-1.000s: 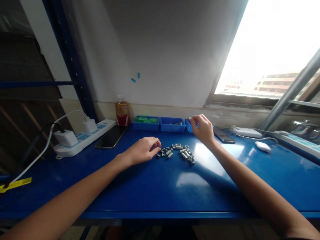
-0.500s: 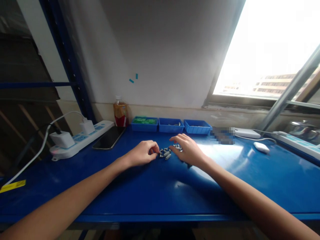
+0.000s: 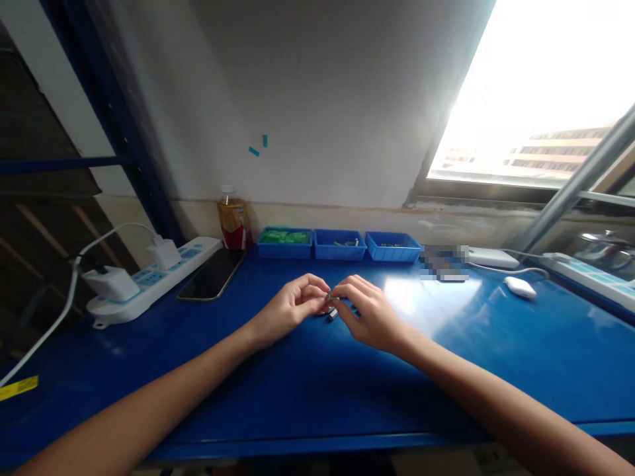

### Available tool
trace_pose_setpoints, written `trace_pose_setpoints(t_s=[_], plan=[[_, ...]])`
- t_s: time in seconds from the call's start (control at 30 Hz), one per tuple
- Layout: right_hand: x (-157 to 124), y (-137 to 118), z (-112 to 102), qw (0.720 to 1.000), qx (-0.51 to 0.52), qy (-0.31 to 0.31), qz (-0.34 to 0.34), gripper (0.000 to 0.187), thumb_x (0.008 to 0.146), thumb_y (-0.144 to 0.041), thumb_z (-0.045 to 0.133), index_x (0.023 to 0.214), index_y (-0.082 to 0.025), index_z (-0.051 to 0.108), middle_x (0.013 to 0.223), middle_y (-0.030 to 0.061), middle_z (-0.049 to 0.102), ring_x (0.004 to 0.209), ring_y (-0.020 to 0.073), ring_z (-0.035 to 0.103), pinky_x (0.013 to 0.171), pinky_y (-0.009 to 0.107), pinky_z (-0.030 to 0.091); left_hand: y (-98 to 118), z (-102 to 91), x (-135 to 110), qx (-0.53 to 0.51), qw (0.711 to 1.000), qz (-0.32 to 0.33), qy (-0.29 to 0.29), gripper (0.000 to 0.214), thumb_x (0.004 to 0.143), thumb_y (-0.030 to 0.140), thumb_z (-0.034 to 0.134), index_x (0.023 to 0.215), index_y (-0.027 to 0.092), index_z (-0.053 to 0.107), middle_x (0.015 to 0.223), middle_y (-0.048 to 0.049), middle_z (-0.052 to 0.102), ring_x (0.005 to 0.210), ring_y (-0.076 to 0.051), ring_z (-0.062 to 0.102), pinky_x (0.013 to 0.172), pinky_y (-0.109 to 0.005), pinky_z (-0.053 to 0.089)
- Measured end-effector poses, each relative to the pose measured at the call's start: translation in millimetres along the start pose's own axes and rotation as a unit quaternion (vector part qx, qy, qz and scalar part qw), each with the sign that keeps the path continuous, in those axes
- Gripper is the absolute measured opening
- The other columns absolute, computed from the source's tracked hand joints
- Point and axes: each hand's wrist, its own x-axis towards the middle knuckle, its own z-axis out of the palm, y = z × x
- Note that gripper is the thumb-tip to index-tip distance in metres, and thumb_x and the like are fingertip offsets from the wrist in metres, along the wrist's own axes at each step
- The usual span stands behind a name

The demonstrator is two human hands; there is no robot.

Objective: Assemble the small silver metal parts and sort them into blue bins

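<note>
My left hand [image 3: 300,304] and my right hand [image 3: 367,311] meet over the middle of the blue table [image 3: 297,390]. Between their fingertips is a small metal piece [image 3: 331,299], too small to name, and both hands pinch at it. Just below the fingers lies a short silvery metal cylinder [image 3: 333,314] on the tabletop. Other small metal pieces around it are mostly hidden behind my hands.
Three blue bins line the wall: one with green packets [image 3: 285,237], a middle bin [image 3: 340,252] and a right bin [image 3: 393,254] with small metal parts. A phone [image 3: 213,276], power strip [image 3: 156,281] and bottle [image 3: 233,221] stand left. A white case [image 3: 520,287] lies right.
My hands have come together from either side of the loose metal pieces, and their fingertips now close on a small metal piece. The view has shifted slightly.
</note>
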Motion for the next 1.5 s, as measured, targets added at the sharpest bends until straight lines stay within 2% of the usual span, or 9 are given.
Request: trace_pose_setpoints(t_s=[0.17,0.5,0.7,0.8,0.93,1.07,1.23,1.4,1.5], plan=[[3.0,0.9,0.6,1.0,0.018,-0.005,0.018,0.013,0.091,-0.017,0.042,0.09,-0.019,0.055,0.079,0.0051,0.059,0.073,0.0167,0.053,0.066,0.03,0.044,-2.1,4.4,-2.2,0.228,0.965,0.116,0.064,0.024,0.082,0.026,0.061,0.104,0.02,0.054,0.081,0.0003,0.066,0.078,-0.013,0.063,0.075,-0.024,0.048],[-0.9,-3.8,5.7,0.998,0.032,-0.026,0.044,0.022,0.093,-0.017,0.037,0.078,-0.019,0.052,0.072,0.0033,0.055,0.068,0.015,0.05,0.065,0.027,0.041,-7.4,-1.9,-3.5,0.385,0.886,0.245,0.08,0.014,0.085,0.021,0.058,0.098,0.021,0.061,0.086,-0.0004,0.066,0.08,-0.013,0.061,0.076,-0.023,0.046],[-1.6,-5.4,1.8,0.998,-0.017,0.003,0.053,0.017,0.09,-0.027,0.05,0.105,-0.018,0.052,0.09,0.0068,0.061,0.08,0.0176,0.056,0.07,0.029,0.045,-2.6,2.6,-2.1,0.275,0.947,0.103,0.127,0.024,0.086,0.039,0.055,0.085,0.016,0.062,0.073,-0.0005,0.064,0.07,-0.014,0.06,0.065,-0.023,0.045],[-0.9,-3.2,0.3,0.998,-0.06,-0.001,-0.003,0.011,0.091,-0.025,0.047,0.096,-0.019,0.055,0.085,0.0061,0.062,0.077,0.0171,0.056,0.07,0.03,0.044,-4.2,4.4,-0.1,0.185,0.976,0.054,0.102,0.032,0.085,0.045,0.053,0.082,0.015,0.061,0.072,-0.0017,0.063,0.069,-0.015,0.058,0.064,-0.023,0.045],[2.2,-3.8,2.8,0.997,-0.075,0.023,-0.022,0.012,0.091,-0.019,0.042,0.088,-0.019,0.054,0.077,0.0051,0.061,0.069,0.0161,0.055,0.064,0.029,0.043,-5.5,6.1,0.6,0.17,0.982,0.047,0.067,0.037,0.087,0.048,0.049,0.077,0.014,0.061,0.066,-0.0014,0.061,0.064,-0.014,0.055,0.062,-0.024,0.042],[6.0,0.9,4.6,0.998,-0.052,0.036,-0.011,0.01,0.09,-0.018,0.043,0.087,-0.019,0.052,0.077,0.0047,0.061,0.069,0.0157,0.055,0.063,0.027,0.044,-3.0,-1.4,1.2,0.246,0.966,0.06,0.046,0.042,0.092,0.047,0.038,0.08,0.015,0.063,0.071,-0.0028,0.063,0.069,-0.016,0.057,0.066,-0.025,0.043],[14.8,60.8,-13.1,0.988,-0.118,0.092,0.048,0.011,0.088,-0.022,0.045,0.088,-0.019,0.056,0.082,0.006,0.063,0.076,0.0176,0.059,0.069,0.028,0.045,-1.5,-33.9,6.0,0.411,0.904,0.079,0.086,0.03,0.086,0.04,0.052,0.106,0.02,0.063,0.094,-0.0056,0.064,0.078,-0.018,0.058,0.068,-0.026,0.043],[27.4,147.6,-39.8,0.92,-0.245,0.122,0.279,0.018,0.084,-0.028,0.048,0.091,-0.017,0.06,0.08,0.0081,0.065,0.074,0.0224,0.059,0.066,0.031,0.041,-10.6,-48.1,7.5,0.41,0.909,0.075,-0.02,0.036,0.081,0.037,0.058,0.114,0.025,0.063,0.102,-0.0061,0.061,0.079,-0.018,0.059,0.068,-0.025,0.045],[26.4,165.2,-44.6,0.905,-0.25,0.121,0.323,0.023,0.083,-0.029,0.05,0.098,-0.015,0.059,0.076,0.0078,0.064,0.074,0.024,0.059,0.067,0.032,0.041,-19.1,-41.4,8.8,0.417,0.905,0.084,-0.036,0.028,0.08,0.036,0.059,0.104,0.023,0.066,0.096,-0.0058,0.061,0.081,-0.018,0.058,0.07,-0.025,0.044]])
